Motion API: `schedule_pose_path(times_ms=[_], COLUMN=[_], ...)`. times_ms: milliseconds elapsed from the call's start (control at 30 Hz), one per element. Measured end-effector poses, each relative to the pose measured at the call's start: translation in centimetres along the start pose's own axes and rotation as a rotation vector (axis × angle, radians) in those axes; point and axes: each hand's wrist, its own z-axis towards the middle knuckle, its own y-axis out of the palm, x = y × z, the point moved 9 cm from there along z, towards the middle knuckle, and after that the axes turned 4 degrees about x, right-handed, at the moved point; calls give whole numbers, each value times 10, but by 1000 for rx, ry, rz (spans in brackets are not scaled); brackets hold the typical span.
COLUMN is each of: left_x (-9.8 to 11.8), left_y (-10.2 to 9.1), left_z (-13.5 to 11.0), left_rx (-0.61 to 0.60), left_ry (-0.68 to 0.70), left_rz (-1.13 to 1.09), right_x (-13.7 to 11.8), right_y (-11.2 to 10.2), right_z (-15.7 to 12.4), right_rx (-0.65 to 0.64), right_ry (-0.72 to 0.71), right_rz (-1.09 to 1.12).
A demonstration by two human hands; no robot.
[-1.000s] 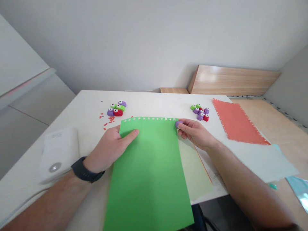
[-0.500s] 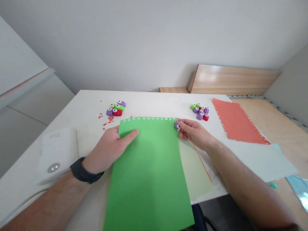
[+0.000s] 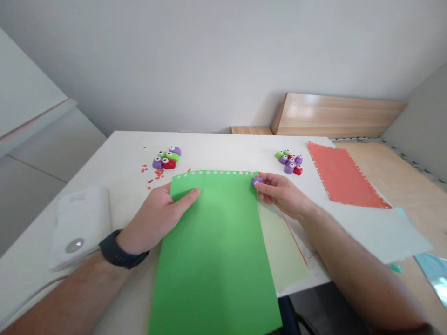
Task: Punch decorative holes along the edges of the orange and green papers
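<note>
A bright green sheet of paper [image 3: 216, 246] lies on the white table [image 3: 226, 149], with a row of small punched holes along its far edge. My left hand [image 3: 159, 216] grips the sheet's left edge near the top, thumb on the paper. My right hand [image 3: 282, 193] pinches a small purple paper punch [image 3: 257, 180] at the sheet's top right corner. Under the green sheet lie a pale green sheet [image 3: 282, 246] and other sheets.
Two clusters of small punches sit at the back: one on the left [image 3: 166, 159], one on the right [image 3: 289, 162]. Red paper scraps [image 3: 155, 174] lie near the left cluster. A red sheet [image 3: 344, 177] with a punched edge lies right. A white device [image 3: 78, 223] sits left.
My right hand has shifted the purple punch slightly left on the green sheet's top right corner. The left hand has barely moved.
</note>
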Motion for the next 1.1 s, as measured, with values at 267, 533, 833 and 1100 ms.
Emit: schedule_pose_path(times_ms=[267, 533, 833, 1100], left_x=[2, 1, 2, 2], left_y=[1, 0, 1, 1], left_z=[-1, 0, -2, -1], left_rx=[-2, -1, -20, -27], left_ry=[-6, 11, 19, 13], left_rz=[-12, 9, 20, 48], right_x=[0, -1, -2, -4], right_y=[0, -1, -2, -1], right_z=[0, 1, 1, 2], right_rx=[-1, 15, 21, 26], right_ry=[0, -8, -28, -51], right_rz=[-11, -12, -34, -30])
